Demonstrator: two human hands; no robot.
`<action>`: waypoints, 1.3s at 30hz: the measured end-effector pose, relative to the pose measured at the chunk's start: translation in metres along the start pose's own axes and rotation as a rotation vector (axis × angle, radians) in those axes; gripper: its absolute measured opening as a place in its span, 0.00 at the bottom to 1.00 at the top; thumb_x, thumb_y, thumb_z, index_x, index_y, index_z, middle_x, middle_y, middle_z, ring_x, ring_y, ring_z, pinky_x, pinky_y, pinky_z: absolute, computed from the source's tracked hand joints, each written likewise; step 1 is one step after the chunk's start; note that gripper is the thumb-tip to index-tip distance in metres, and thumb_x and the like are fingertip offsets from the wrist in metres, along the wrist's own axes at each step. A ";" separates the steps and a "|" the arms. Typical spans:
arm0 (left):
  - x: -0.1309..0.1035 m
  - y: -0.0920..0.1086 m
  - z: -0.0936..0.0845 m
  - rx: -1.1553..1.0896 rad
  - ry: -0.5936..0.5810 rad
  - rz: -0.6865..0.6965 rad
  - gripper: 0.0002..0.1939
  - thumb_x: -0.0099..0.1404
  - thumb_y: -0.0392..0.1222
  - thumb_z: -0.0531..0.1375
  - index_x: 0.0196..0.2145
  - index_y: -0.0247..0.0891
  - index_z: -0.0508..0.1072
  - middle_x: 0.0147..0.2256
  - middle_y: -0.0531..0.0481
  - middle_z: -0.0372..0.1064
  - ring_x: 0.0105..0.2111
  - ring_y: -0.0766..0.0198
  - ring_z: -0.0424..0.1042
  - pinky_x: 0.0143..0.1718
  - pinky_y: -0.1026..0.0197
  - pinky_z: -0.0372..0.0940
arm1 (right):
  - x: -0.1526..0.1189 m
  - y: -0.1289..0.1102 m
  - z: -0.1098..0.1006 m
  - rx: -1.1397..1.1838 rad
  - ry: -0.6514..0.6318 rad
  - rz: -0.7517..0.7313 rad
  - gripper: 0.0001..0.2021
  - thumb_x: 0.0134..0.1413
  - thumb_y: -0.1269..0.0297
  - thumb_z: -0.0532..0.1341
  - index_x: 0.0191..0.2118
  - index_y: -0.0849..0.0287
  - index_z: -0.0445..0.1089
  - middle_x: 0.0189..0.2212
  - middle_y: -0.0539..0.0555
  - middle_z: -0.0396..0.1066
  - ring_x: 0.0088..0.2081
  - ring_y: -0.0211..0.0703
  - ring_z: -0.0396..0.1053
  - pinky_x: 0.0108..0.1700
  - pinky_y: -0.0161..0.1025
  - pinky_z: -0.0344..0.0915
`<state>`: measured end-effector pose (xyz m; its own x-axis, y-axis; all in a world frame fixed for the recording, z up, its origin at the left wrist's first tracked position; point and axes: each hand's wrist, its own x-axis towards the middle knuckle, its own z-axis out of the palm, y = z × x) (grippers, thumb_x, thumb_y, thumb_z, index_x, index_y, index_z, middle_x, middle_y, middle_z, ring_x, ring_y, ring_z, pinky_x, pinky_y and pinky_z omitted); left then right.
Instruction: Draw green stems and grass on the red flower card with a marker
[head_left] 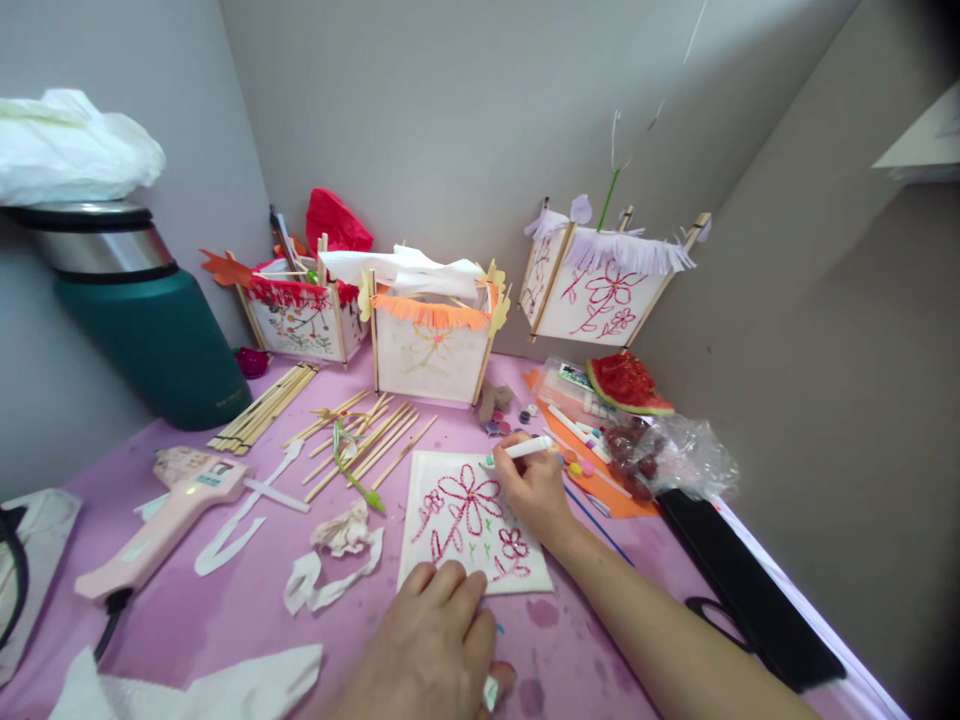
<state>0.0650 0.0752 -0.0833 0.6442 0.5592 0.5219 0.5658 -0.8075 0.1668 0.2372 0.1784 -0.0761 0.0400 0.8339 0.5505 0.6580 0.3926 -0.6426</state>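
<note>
My right hand (pixel 534 490) is closed round a white marker (pixel 529 447), its green end pointing left just above a white card (pixel 442 480). Deep pink flowers and a few small green sprigs are drawn on the card, which lies flat on the table. My left hand (pixel 439 630) rests its curled fingertips on the card's lower edge. Between its thumb and fingers a small white-and-green piece (pixel 490 692) pokes out; its kind is hard to make out.
A pink glue gun (pixel 176 505), wooden sticks (pixel 382 440) and crumpled tissue (pixel 345 530) lie to the left. Behind stand two decorated paper lanterns (pixel 431 355) (pixel 300 325); a third lantern (pixel 600 290) hangs at right. A teal bottle (pixel 150 340), watermelon slice (pixel 626 385) and black case (pixel 750 590) flank them.
</note>
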 end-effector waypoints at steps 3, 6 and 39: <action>0.000 0.000 0.000 -0.002 -0.005 0.006 0.10 0.65 0.44 0.54 0.33 0.37 0.72 0.33 0.44 0.70 0.36 0.55 0.66 0.36 0.53 0.61 | 0.000 0.001 0.000 0.000 -0.006 0.006 0.09 0.56 0.64 0.54 0.27 0.59 0.65 0.17 0.46 0.62 0.19 0.36 0.61 0.26 0.33 0.57; 0.000 0.000 -0.001 -0.001 -0.009 0.004 0.10 0.65 0.44 0.54 0.33 0.37 0.72 0.33 0.44 0.70 0.36 0.55 0.66 0.36 0.53 0.61 | 0.000 0.001 0.001 -0.010 -0.018 0.007 0.09 0.56 0.64 0.54 0.27 0.59 0.65 0.17 0.47 0.62 0.20 0.36 0.61 0.26 0.33 0.56; 0.000 0.001 0.000 0.001 -0.013 -0.015 0.10 0.64 0.44 0.56 0.31 0.37 0.72 0.33 0.44 0.70 0.36 0.55 0.65 0.36 0.53 0.60 | -0.001 0.004 0.001 -0.078 0.053 -0.014 0.08 0.54 0.66 0.54 0.26 0.60 0.66 0.16 0.47 0.62 0.19 0.36 0.62 0.27 0.33 0.57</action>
<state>0.0651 0.0747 -0.0831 0.6425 0.5735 0.5083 0.5761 -0.7988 0.1732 0.2388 0.1795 -0.0795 0.0689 0.8061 0.5877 0.7151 0.3709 -0.5925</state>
